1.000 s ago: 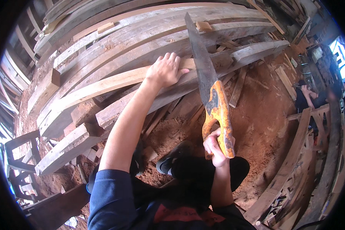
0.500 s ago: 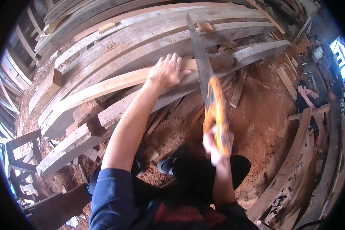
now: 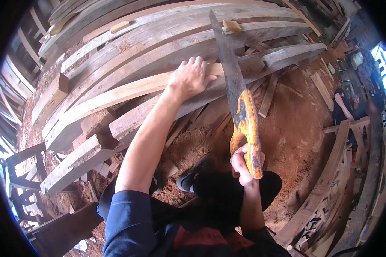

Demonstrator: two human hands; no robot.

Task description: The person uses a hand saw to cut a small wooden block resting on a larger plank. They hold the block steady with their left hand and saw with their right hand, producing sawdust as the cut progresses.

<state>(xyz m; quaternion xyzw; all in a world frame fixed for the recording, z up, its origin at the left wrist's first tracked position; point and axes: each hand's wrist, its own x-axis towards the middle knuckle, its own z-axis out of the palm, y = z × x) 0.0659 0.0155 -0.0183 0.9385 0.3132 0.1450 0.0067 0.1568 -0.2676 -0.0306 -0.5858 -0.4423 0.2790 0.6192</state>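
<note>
My right hand [image 3: 245, 165] is closed round the worn yellow handle of a handsaw [image 3: 230, 64], whose long grey blade points away from me. The blade crosses the right end of a pale wooden board [image 3: 124, 92]; whether its teeth have cut in cannot be made out. Just left of the blade, my left hand [image 3: 188, 76] grips that board from above, thumb toward the saw and fingers curled over the far edge. Thicker grey timbers [image 3: 137, 120] lie beneath and beside the board.
Long weathered beams [image 3: 167, 32] are stacked on the far side. A small wood block [image 3: 231, 25] rests near the saw tip. Reddish sawdust covers the floor [image 3: 287, 124]. More planks [image 3: 326, 184] stand at the right, where another person [image 3: 345, 105] is partly visible.
The saw and my right hand have shifted slightly right and toward me, and the blur on the handle is gone. My left hand stays on the board.
</note>
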